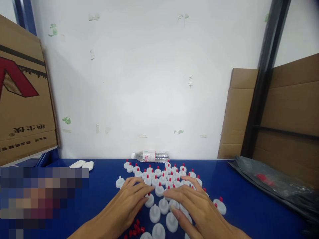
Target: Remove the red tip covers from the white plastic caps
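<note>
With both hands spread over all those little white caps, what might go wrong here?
1. The left hand and right hand lie flat on closely packed white caps; a sweep may topple some.
2. The loose red tips by the left wrist sit near the table's front and might get brushed off.
3. The water bottle lies on its side behind the caps and may roll.

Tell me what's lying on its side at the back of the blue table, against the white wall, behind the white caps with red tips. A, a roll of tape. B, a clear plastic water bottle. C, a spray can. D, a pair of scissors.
B: a clear water bottle with a white cap and red-striped label lies on its side by the wall, behind the white caps on the blue table.
</note>
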The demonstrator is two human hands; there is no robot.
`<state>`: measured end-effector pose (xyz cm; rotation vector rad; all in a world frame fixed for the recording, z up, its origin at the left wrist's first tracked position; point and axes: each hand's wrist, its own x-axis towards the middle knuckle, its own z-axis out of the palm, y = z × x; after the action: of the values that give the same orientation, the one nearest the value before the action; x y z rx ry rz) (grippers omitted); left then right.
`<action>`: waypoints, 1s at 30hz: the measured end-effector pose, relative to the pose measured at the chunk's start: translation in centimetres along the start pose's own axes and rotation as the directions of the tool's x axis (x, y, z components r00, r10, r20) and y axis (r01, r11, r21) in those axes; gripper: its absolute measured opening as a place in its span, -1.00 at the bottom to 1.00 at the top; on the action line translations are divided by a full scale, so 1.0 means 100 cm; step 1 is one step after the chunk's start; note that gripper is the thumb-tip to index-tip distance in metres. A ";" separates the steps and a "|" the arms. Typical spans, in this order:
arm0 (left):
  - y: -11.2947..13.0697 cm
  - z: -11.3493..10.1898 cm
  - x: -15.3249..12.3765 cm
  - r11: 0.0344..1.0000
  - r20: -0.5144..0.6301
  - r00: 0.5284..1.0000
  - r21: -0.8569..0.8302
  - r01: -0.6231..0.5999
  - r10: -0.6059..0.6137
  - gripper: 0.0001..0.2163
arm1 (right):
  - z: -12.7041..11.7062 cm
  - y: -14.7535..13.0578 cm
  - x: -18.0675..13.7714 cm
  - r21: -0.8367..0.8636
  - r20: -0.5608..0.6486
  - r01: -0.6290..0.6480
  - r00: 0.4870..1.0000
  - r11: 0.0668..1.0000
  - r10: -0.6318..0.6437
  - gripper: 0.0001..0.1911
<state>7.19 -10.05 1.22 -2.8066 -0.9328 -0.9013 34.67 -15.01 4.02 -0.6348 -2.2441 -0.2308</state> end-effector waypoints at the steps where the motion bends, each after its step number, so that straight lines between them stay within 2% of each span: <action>1: -0.001 0.002 0.000 1.000 0.001 1.000 -0.009 0.001 -0.001 -0.59 | 0.000 0.000 0.000 0.000 0.001 -0.002 1.000 1.000 0.002 -0.63; 6: -0.003 0.009 0.001 0.999 -0.019 0.999 -0.009 -0.031 0.030 -0.75 | 0.000 0.003 -0.001 -0.025 0.036 0.003 0.999 1.000 -0.002 -0.71; 11: 0.009 -0.003 0.000 0.992 -0.199 0.972 -0.018 -0.127 0.121 -0.82 | -0.005 0.003 0.003 -0.141 0.060 0.106 0.993 0.984 -0.098 -0.77; 14: 0.022 -0.010 -0.001 0.976 -0.261 0.945 -0.034 -0.213 0.198 -0.85 | -0.001 0.002 0.003 -0.168 0.077 0.179 0.983 0.969 -0.169 -0.76; 19: 0.035 -0.013 0.001 0.920 -0.343 0.858 0.057 -0.387 0.383 -0.88 | 0.017 -0.001 0.004 -0.040 -0.083 0.226 0.970 0.973 -0.229 -0.77; 23: 0.034 -0.004 0.002 0.922 -0.348 0.854 0.180 -0.343 0.386 -0.83 | 0.025 -0.005 0.006 -0.077 -0.173 0.194 0.964 0.978 -0.204 -0.85; 26: 0.033 0.004 0.001 0.918 -0.332 0.871 0.288 -0.273 0.363 -0.78 | 0.025 -0.006 0.007 -0.106 -0.184 0.169 0.965 0.980 -0.187 -0.86; 30: 0.035 0.005 0.000 0.870 -0.280 0.876 0.423 -0.255 0.393 -0.75 | 0.026 -0.005 0.006 -0.100 -0.200 0.152 0.965 0.983 -0.169 -0.84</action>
<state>9.40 -12.79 1.27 -2.2701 -0.4847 -1.0084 32.39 -14.32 2.71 -0.4497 -2.0924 -0.4545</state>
